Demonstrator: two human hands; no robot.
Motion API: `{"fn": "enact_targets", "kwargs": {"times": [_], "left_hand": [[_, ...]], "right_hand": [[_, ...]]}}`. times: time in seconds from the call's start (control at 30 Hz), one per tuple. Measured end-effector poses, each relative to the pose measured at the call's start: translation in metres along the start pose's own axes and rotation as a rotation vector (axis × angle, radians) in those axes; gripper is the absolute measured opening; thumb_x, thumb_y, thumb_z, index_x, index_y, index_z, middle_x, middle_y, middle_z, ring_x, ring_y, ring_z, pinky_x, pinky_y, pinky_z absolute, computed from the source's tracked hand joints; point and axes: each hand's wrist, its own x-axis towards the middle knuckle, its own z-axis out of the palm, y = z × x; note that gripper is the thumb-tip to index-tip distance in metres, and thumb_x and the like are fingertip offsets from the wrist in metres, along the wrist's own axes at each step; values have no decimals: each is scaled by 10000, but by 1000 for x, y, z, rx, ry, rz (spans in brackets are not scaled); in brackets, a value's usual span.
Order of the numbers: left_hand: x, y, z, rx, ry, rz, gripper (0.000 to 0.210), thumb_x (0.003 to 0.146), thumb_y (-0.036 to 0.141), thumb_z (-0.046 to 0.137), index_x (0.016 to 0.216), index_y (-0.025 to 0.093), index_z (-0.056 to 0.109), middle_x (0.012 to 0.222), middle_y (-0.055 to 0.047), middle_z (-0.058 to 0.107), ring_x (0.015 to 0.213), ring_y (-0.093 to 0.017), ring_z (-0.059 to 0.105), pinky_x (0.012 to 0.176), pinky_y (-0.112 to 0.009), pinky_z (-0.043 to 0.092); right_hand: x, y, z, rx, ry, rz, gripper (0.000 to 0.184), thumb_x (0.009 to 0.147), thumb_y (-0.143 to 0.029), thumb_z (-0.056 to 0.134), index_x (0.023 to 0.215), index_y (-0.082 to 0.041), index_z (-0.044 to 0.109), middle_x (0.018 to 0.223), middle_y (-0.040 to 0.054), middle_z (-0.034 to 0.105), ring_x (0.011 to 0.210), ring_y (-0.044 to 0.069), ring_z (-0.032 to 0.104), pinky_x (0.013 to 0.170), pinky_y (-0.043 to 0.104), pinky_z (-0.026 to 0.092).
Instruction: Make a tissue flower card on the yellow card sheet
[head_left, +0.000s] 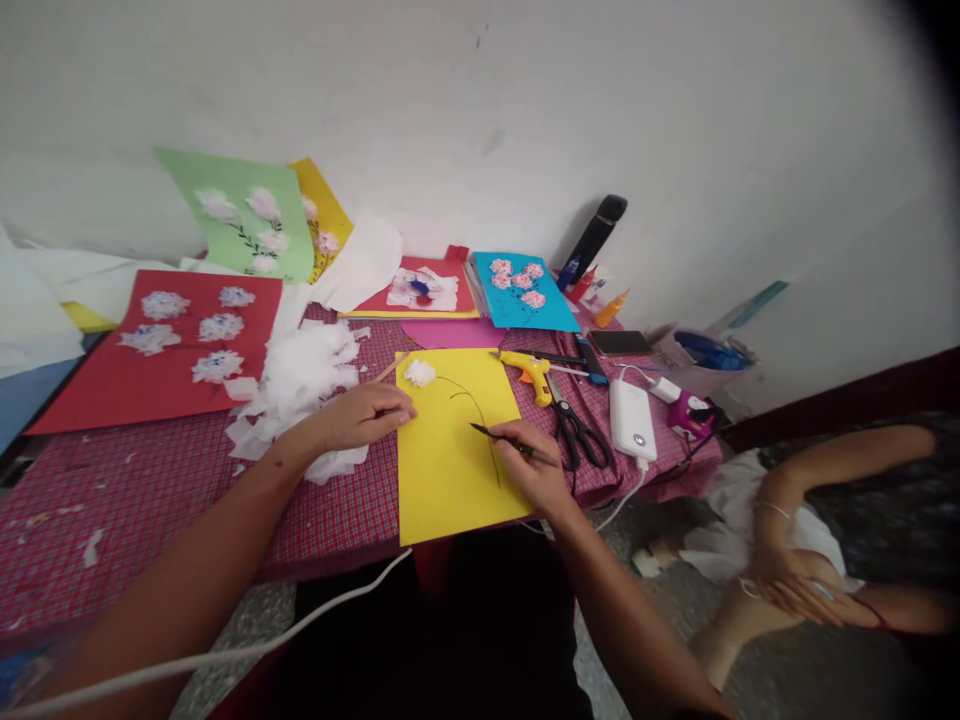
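A yellow sheet of paper (442, 480) lies in front of me, with a white tissue flower (420, 373) near its top left corner. Thin dark curved lines run from the flower down the sheet. My right hand (531, 468) grips a black pen (525, 449) over the sheet's right half, its tip pointing left. Whether the tip touches the paper I cannot tell. At the sheet's left edge rests my left hand (371, 412), holding nothing, its fingers loosely stretched onto the paper. Beside it is a heap of white tissue pieces (307, 365).
A yellow glue gun (531, 372), black scissors (579, 432) and a white power bank (632, 420) lie to the right. Flower cards on red (112, 375), green (292, 200) and blue paper (495, 312) stand behind. A person (795, 510) sits at right. A white cable (300, 620) crosses near my lap.
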Motion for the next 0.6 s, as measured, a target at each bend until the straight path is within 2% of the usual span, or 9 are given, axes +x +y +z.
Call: {"fn": "enact_targets", "kwargs": {"times": [0.6], "left_hand": [[-2,0,0,-3,-5,-20,329,1048,392,481,1109,188,732,1130,-86,764,1070,-212,702,970,-340,526]], "right_hand": [[-2,-2,0,-41,35,86,150,867,-245,598,943,-230,727,901,35,762,824,211,704,751,335,549]]}}
